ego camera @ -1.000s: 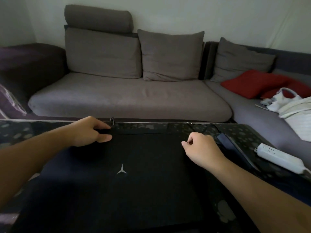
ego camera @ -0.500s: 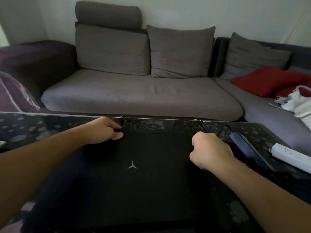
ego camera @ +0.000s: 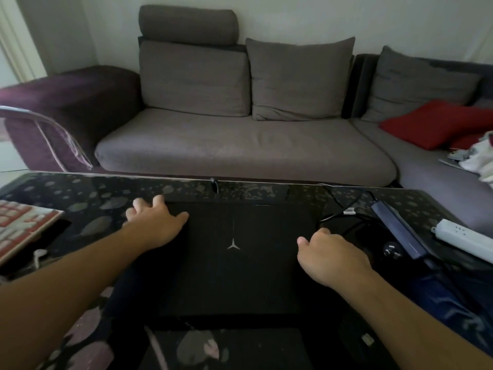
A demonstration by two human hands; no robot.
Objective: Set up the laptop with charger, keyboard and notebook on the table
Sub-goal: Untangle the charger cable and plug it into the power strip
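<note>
From the head camera, a closed black laptop (ego camera: 234,252) lies flat on a dark glossy table (ego camera: 93,193) speckled with pale flecks, its lid showing a small silver three-pointed emblem near the middle. The left hand (ego camera: 157,222) rests at the laptop's far left corner, fingers spread and fairly straight, the thumb lying on the lid and the fingertips reaching just past the back edge onto the table; it grips nothing. The right hand (ego camera: 328,255) sits over the laptop's right edge with its fingers curled under and the thumb poking out toward the lid; in this dim light it is hard to tell whether the fingers hook the edge or merely hover there. Just right of the laptop, a black cable (ego camera: 336,214) with a pale tag loops across the table toward a long dark charger brick (ego camera: 400,231), which lies at a slant beside a round black plug (ego camera: 392,251). Farther right a white power strip (ego camera: 466,236) lies near the table's edge. At the left edge of the table sits a keyboard (ego camera: 24,225) with red and white keys, well apart from the laptop. Beyond the table stands a grey sofa (ego camera: 240,148) with grey back cushions, a purple armrest at the left and a red pillow (ego camera: 437,124) on its right-hand section.
</note>
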